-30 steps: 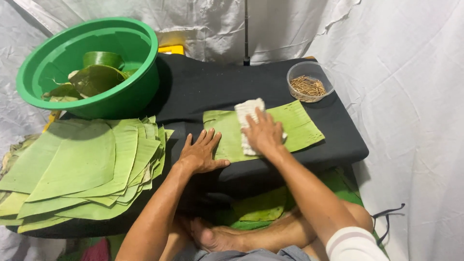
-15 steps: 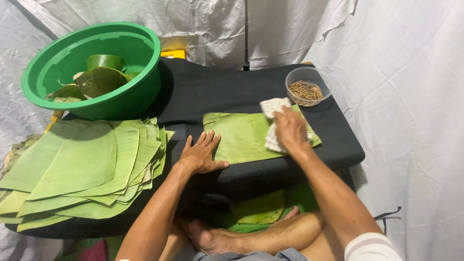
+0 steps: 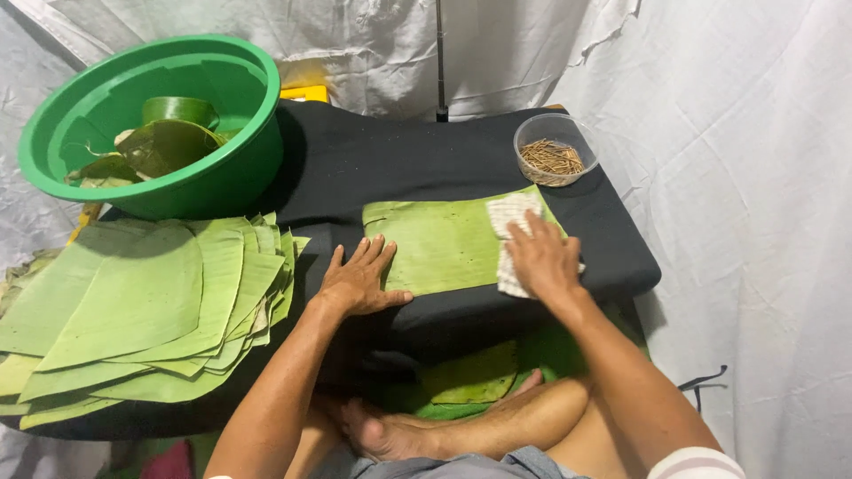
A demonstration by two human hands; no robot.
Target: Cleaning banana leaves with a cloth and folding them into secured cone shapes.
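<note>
Two hands work one leaf (image 3: 439, 244) lying flat on the black table (image 3: 390, 160). Left hand (image 3: 359, 282), fingers spread, pins the leaf's near left corner. Right hand (image 3: 543, 259), flat and gripping nothing, presses a white cloth (image 3: 510, 217) at the leaf's right end. Judged progress: this leaf looks nearly wiped; a stack of leaves (image 3: 142, 310) lies left, beside the green basin (image 3: 222, 177).

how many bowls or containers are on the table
2. A big green basin sits at the table's far left, holding folded leaves. A small clear bowl of thin brown sticks sits at the far right, beyond the right hand and its white cloth.
</note>
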